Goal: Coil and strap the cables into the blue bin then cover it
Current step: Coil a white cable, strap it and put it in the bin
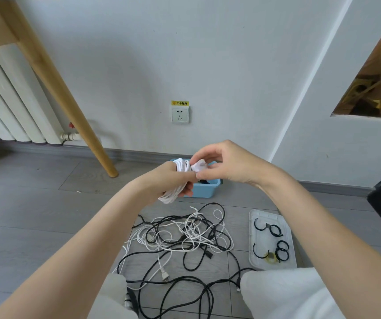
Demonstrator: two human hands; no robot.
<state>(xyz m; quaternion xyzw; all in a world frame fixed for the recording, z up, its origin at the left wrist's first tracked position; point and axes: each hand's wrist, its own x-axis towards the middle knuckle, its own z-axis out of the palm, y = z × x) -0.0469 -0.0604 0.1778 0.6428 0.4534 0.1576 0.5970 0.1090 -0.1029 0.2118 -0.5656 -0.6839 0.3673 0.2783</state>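
At the bottom of the frame the person's pale-trousered knees (283, 295) frame a loose tangle of black and white cables (184, 240) spread over the grey floor. Right of the tangle lies a clear lid (286, 264), holding several black strap loops (274, 230). Above the tangle, mid-frame, the two hands meet. The left hand (168, 180) grips a coiled white cable (178, 180), its loops sticking out above and below the fist. The right hand (221, 163) pinches the cable's white end (199, 167) against the coil. Just behind the hands sits the blue bin (204, 189), something dark inside. Farther back, a wall socket (180, 114) sits on the white wall, with a wooden table leg (69, 111) at upper left.
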